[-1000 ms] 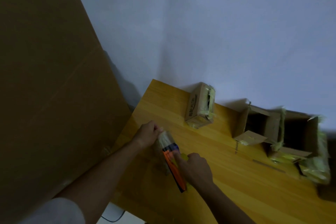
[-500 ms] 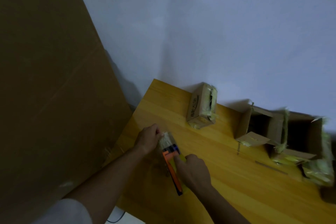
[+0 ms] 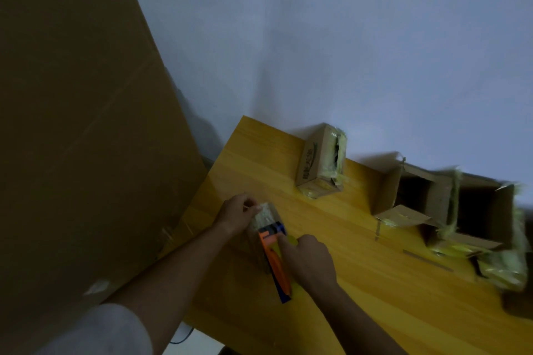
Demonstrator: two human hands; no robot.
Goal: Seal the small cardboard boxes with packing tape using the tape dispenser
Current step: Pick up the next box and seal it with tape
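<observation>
**boxguy:** Near the table's left edge, the left hand [image 3: 238,212] pinches the loose end of the clear tape, and the right hand [image 3: 310,261] grips the orange-and-blue plastic tape dispenser [image 3: 274,253]. I'd guess the tape could fold onto itself if that pinch slips.

**tapefan:** Yeah, and the small brown cardboard boxes [image 3: 321,161] sit well apart by the wall, two with flaps open. Surface is a yellow wooden table [image 3: 360,282]; pale wall behind, big cardboard sheet [image 3: 72,124] leaning left. Dim room.

Wooden table [image 3: 360,282]; seemingly three boxes [image 3: 321,164].
</observation>
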